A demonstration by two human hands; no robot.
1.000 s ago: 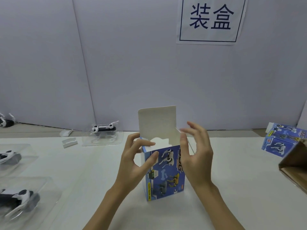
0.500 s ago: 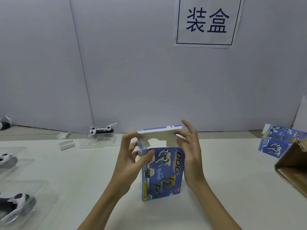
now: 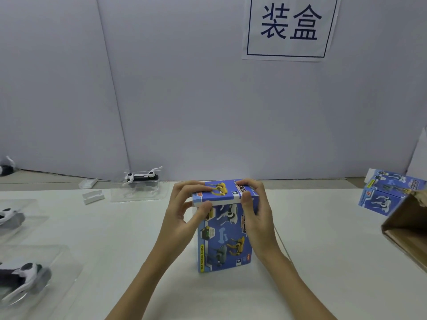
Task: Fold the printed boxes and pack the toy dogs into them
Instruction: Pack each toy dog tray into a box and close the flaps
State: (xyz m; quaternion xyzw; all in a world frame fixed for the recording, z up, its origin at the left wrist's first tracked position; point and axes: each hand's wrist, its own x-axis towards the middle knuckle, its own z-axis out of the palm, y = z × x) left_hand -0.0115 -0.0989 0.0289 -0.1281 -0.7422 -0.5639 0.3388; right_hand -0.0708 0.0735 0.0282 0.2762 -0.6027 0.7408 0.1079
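Printed box (image 3: 225,241), upright on worktop (image 3: 323,262).
Light, crushable card; left hand (image 3: 184,213) and right hand (image 3: 256,211) fingers pinch its top lid edges.

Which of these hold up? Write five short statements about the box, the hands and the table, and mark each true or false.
1. The printed box stands upright on the table. True.
2. Its top flap stands straight up, wide open. False: the flap is folded down over the top.
3. Both hands are on the box's top end. True: the left hand and the right hand hold it there from either side.
4. The left hand is lifting a toy dog. False: it holds only the box; the toy dog sits in its clear tray near the wall.
5. A brown carton lies at the right edge of the view. True.
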